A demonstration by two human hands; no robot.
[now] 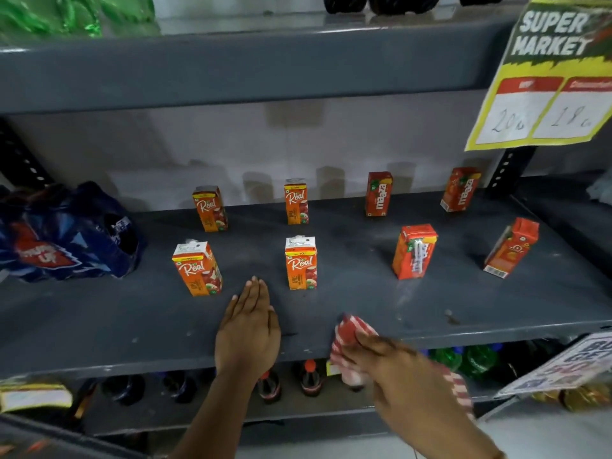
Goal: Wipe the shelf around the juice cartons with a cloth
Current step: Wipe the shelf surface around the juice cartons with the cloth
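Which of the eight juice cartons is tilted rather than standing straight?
The front-row carton farthest right: it leans over to the right, while the other seven stand about upright.

Orange-and-red juice cartons (301, 263) stand on the dark grey metal shelf (347, 313); a red-and-white striped cloth (351, 332) lies at its front edge.

Matt grey shelf (364, 313), glossy cartons (300, 263), striped fabric cloth (351, 332).

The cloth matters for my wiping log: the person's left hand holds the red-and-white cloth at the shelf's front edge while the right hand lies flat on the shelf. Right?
Not quite: the hands are swapped. The head view shows the right hand holding the red-and-white cloth at the shelf's front edge, while the left hand lies flat on the shelf.
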